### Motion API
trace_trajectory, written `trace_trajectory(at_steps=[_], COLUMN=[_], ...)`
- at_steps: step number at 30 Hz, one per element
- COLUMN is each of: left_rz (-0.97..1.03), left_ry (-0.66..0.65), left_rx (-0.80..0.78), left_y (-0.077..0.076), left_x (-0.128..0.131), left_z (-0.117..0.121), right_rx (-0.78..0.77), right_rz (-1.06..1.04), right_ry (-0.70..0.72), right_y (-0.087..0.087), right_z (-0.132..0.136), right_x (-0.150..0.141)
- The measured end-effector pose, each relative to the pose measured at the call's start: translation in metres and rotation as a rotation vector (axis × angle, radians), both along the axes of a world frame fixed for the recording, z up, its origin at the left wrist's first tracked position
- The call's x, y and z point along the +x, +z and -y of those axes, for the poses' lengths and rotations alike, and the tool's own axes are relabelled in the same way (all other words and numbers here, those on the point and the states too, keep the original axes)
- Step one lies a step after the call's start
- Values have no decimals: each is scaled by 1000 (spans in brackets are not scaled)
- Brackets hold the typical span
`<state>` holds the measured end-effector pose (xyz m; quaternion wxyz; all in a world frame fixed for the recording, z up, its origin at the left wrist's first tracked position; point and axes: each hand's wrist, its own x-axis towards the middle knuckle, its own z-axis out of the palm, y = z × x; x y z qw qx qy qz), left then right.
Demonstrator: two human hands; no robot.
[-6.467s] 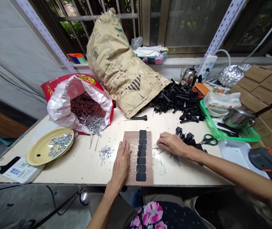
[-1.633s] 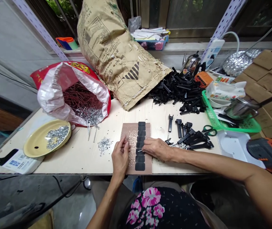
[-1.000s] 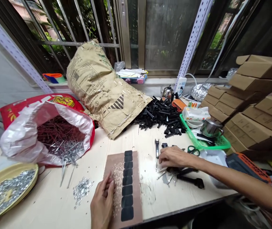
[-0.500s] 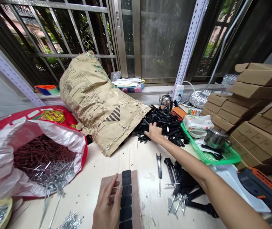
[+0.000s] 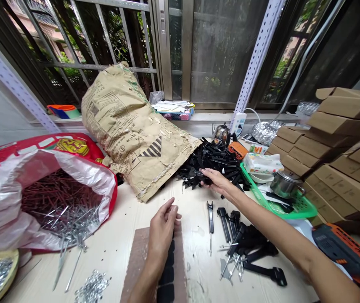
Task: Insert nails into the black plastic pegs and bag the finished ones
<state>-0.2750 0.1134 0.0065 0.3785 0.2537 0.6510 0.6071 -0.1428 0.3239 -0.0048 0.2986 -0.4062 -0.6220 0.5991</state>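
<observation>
My right hand (image 5: 215,181) is at the near edge of a pile of black plastic parts (image 5: 221,162), its thumb and fingers closed on one black plastic part (image 5: 195,173). Over a brown board (image 5: 138,248) hovers my left hand (image 5: 162,225), fingers loosely extended and apart, with nothing visible in it. Beneath it runs a row of black square pads (image 5: 166,275) on the board, partly hidden by the hand and forearm. A slim black part with a metal rod (image 5: 210,219) lies right of the board. Beside that is a heap of black handles with metal rods (image 5: 246,244).
A brown paper sack (image 5: 126,130) leans behind the pile. At left stands an open bag of metal rods (image 5: 63,206), near loose small metal pieces (image 5: 91,287) and a yellow bowl (image 5: 15,263). Right are a green basket (image 5: 309,208), cardboard boxes (image 5: 340,185) and an orange-black case (image 5: 347,248).
My left hand has lifted off the row of pads and moved forward and right. My right hand has taken a black plastic part from the pile and drawn back slightly.
</observation>
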Motion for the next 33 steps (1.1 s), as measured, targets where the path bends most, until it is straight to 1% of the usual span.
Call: trace_trajectory(at_steps=[3,4,5,6,7,9,10,11,12,14,17,19,20,23,27,29,31,33], left_rz=[319,403,462,501,525,558,578,599,618,643,647,614,579,483,470,444,419,405], left_ry=[-12,-23,-42,-66,-81,-72,-47,-14,19,79,204,272,289,271,159,146,161,171], left_rx=[27,59,107,156,197,246,254,261,273,298,292,266,260,259,270,288,293,303], left_y=[-4,-5,-6,-7,-8,-10,-12,-14,-17,-21,-24,-24,-24,-21,-21,-22,-24,-25], left_x=[3,4,6,7,7,6,4,1,-2,-11,-27,-36,-39,-42,-32,-27,-25,-27], left_z=[-15,-19,-22,-24,-25,-26,-25,-24,-23,-22,-19,-17,-17,-15,-16,-17,-17,-17], right_rx=[-128,-154,-143,-82,27,299,404,465,482,416,253,219,219,284,506,565,578,518], right_rz=[-136,-173,-203,-217,-210,-151,-119,-96,-85,-80,-37,6,17,19,78,89,71,30], right_ry=[136,184,228,264,285,302,306,307,308,281,174,113,107,136,215,272,327,337], right_y=[2,2,1,0,-1,-5,-7,-9,-11,-14,-14,-10,-8,-2,-1,-5,-9,-10], right_z=[29,40,51,63,74,93,100,106,110,113,105,96,92,91,111,121,126,124], right_x=[-9,-14,-19,-25,-30,-41,-46,-51,-55,-61,-62,-57,-53,-45,-49,-55,-60,-61])
